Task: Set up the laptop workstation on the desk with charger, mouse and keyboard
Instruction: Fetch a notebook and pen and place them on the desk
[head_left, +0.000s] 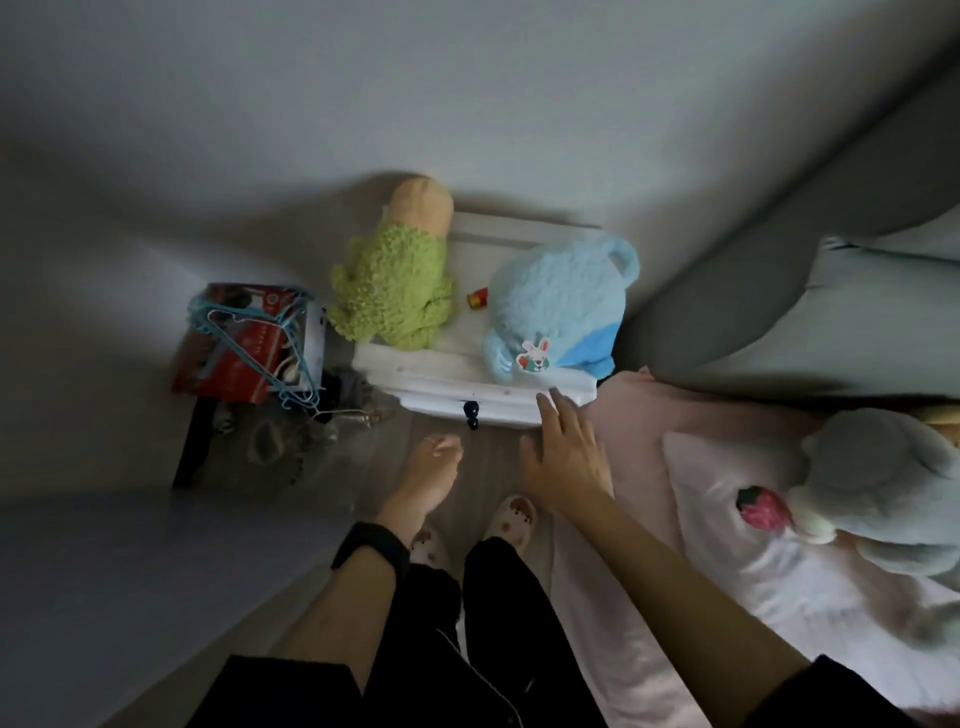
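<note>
Bedroom corner, head view: white nightstand (452, 387) beside pink bed (649, 415). I see no laptop, charger, mouse or keyboard. Right hand (563, 457), fingers straight, empty, at nightstand's front edge. Left hand (431, 478) relaxed, empty, just below drawer knob (471, 410), nearer it.

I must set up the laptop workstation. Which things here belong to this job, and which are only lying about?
Job: no laptop, charger, mouse or keyboard shows; only the right hand, open, at the white nightstand front, and the idle left hand.
Lying about: green plush toy, blue plush toy, red box, blue hangers, pink pillow, grey plush toy.
</note>
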